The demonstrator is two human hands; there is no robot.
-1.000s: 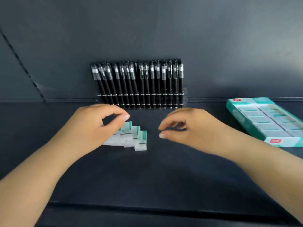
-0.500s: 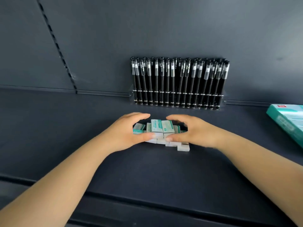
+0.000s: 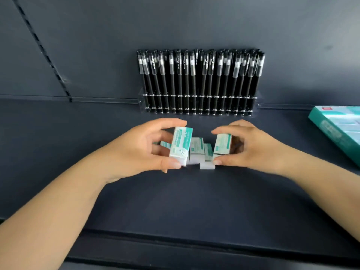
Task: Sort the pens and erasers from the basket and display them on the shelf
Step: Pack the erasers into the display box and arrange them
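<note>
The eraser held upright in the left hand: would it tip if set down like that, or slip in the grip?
The eraser is tall and narrow as the left hand holds it, so stood on end it would probably tip at a nudge. It looks like a stiff block, unlikely to flex. Its printed sleeve appears smooth, so it may slide somewhat between thumb and fingers.

The one camera sits on my head, looking forward and down at the dark shelf (image 3: pixel 175 201), close above my hands, facing its back wall.
</note>
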